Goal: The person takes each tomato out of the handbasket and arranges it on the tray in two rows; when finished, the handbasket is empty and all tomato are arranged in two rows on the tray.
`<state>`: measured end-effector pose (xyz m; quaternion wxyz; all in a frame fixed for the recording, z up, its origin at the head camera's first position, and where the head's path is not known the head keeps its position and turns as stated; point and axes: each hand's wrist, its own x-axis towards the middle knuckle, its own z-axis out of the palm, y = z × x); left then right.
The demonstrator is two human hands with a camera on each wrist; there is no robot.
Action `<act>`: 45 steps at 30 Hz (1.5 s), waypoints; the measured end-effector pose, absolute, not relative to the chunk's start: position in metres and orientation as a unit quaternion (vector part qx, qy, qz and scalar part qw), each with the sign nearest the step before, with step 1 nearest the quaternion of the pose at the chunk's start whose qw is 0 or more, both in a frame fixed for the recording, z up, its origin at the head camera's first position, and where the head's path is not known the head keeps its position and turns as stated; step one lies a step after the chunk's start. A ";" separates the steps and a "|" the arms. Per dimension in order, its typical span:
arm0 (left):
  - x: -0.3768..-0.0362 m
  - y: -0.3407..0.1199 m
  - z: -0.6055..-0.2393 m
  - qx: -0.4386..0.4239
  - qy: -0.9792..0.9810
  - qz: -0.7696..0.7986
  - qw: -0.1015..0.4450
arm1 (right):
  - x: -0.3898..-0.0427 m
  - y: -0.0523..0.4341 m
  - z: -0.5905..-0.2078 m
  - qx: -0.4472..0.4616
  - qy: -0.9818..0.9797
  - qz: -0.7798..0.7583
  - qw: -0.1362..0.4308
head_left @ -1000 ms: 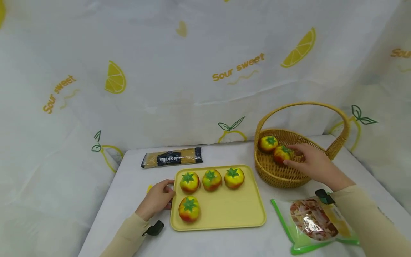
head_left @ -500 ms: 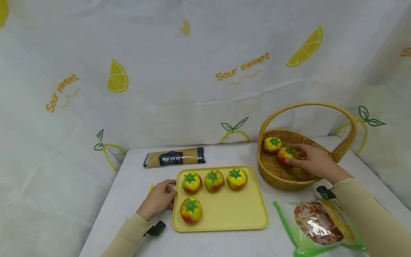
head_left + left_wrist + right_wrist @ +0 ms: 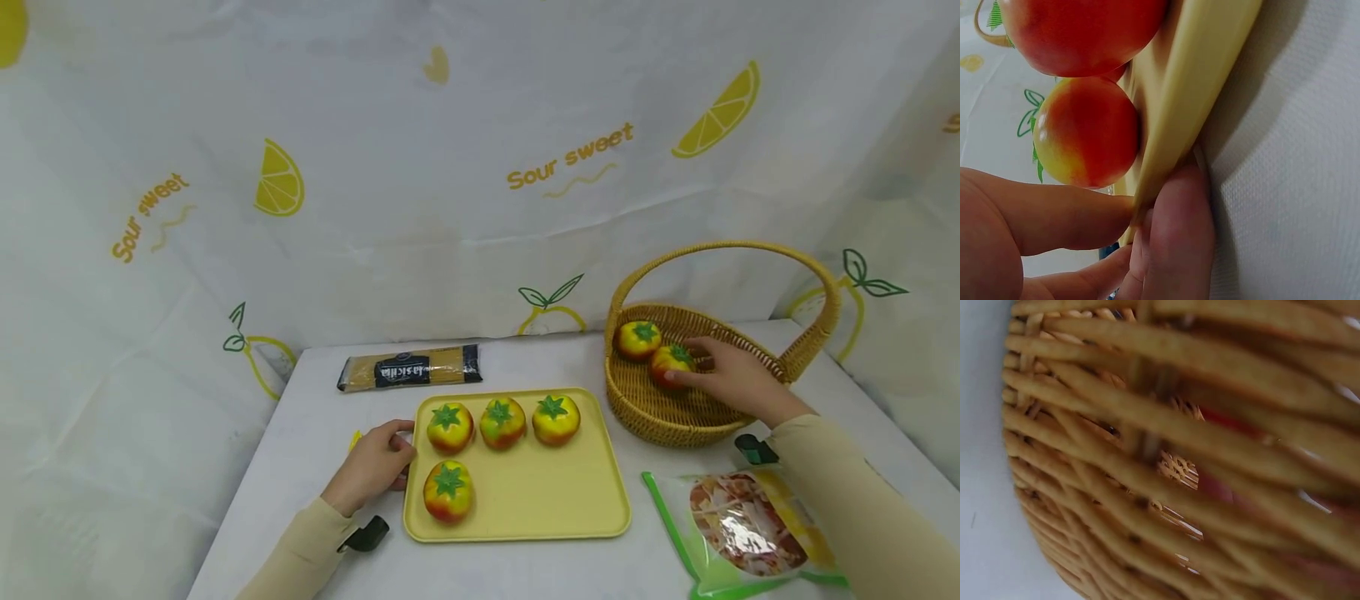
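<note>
My left hand [image 3: 372, 467] pinches the left edge of a yellow tray [image 3: 551, 492]. In the left wrist view the thumb [image 3: 1079, 215] lies on the rim and a finger reaches beneath it. Several red-and-yellow tomatoes with green star-shaped tops sit on this tray: three in the back row, and one tomato [image 3: 448, 492] at the front left. On the right, my right hand [image 3: 731, 377] reaches into a wicker basket [image 3: 652, 427] and holds a tomato [image 3: 672, 367] between thumb and fingers. A second tomato [image 3: 638, 340] lies beside it, against the basket's left wall. Wickerwork hides the right hand's grip in its wrist view.
Behind the tray lies a pack of spaghetti [image 3: 408, 367]. A clear bag with green edging [image 3: 750, 525] lies at the front right, partly under the right forearm. The basket's tall handle [image 3: 731, 246] arches over its opening. A printed cloth [image 3: 420, 208] hangs behind the table.
The head view has shifted slightly, so everything appears a little farther right. The right thumb sits closer over the tomato in the basket. The left hand stays at the tray's edge.
</note>
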<state>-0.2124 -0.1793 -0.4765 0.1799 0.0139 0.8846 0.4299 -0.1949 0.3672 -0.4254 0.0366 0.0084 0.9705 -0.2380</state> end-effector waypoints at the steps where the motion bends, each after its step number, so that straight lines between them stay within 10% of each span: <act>1: -0.212 -0.179 -0.477 0.014 0.884 0.431 0.180 | -0.196 0.367 -0.426 0.009 0.971 -0.237 0.037; 45: -0.214 -0.180 -0.478 0.020 0.882 0.436 0.177 | -0.150 0.287 -0.378 -0.061 0.972 -0.227 -0.027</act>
